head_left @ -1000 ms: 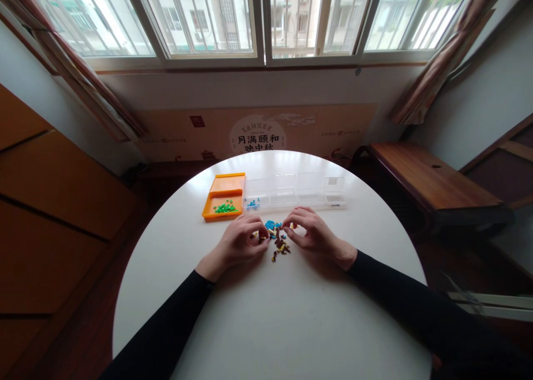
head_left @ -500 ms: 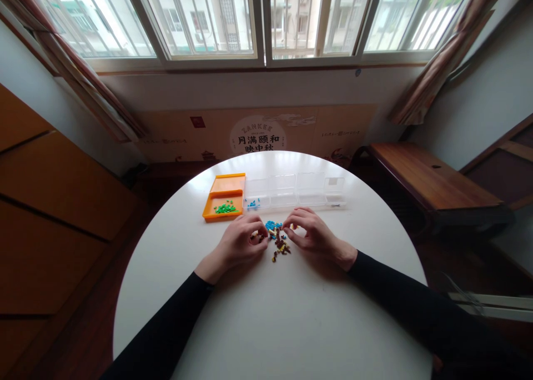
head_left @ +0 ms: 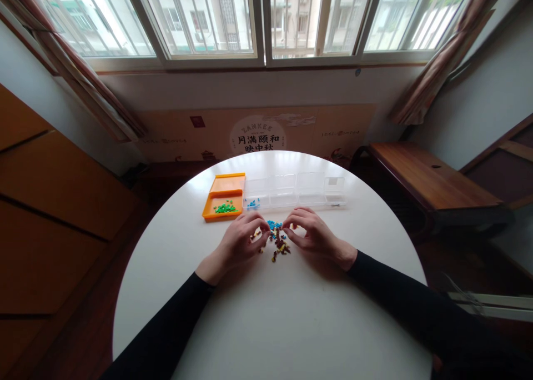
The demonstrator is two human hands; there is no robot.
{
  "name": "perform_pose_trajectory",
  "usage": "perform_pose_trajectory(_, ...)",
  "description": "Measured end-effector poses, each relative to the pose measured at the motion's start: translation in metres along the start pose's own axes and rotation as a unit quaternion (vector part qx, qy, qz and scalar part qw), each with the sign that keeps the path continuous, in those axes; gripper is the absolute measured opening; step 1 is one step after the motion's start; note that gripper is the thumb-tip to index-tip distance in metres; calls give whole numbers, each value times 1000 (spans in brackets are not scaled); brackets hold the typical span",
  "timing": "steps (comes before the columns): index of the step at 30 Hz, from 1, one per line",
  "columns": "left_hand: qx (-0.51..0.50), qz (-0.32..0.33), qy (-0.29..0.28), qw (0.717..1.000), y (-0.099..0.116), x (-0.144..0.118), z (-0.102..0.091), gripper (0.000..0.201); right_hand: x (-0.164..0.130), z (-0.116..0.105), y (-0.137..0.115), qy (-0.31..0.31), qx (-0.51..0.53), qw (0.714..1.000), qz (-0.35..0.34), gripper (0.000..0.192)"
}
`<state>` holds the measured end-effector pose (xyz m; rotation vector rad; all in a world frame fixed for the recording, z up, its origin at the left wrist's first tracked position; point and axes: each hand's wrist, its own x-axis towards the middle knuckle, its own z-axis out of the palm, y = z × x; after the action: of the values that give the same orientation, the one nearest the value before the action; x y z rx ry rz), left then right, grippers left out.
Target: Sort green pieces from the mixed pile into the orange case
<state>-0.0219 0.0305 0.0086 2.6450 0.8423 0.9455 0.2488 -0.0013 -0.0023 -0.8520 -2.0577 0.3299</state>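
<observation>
Left hand (head_left: 241, 240): curled, palm down on the round white surface (head_left: 270, 313), fingertips pinched at the left edge of the bead pile; whether a bead sits between them, cannot tell.
Right hand (head_left: 310, 235): curled likewise, thumb and forefinger drawn together at the pile's upper right edge; grasp too small to make out.
Bead pile (head_left: 277, 238): small loose heap of blue, brown and yellow pieces, directly between the two hands, touching both sets of fingertips; blue ones clustered at the far side.
Key relation: pile equally close to both hands, lying inward from each; no clear long axis.
Orange tray (head_left: 225, 194): beyond the left hand, holding green beads (head_left: 225, 208).
Clear compartment box (head_left: 295, 191): just beyond the pile, a few blue beads (head_left: 252, 204) in its leftmost cell.
</observation>
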Motion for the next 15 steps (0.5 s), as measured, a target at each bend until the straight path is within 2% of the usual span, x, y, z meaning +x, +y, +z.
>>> perform_pose_trajectory(7, -21, 10, 41, 999, 12, 3, 4, 10, 0, 2, 0, -14, 4, 1000, -13, 9)
perform_pose_trajectory(15, 64, 75, 63, 993, 16, 4, 9, 7, 1, 1, 0, -22, 11, 998, -49, 11)
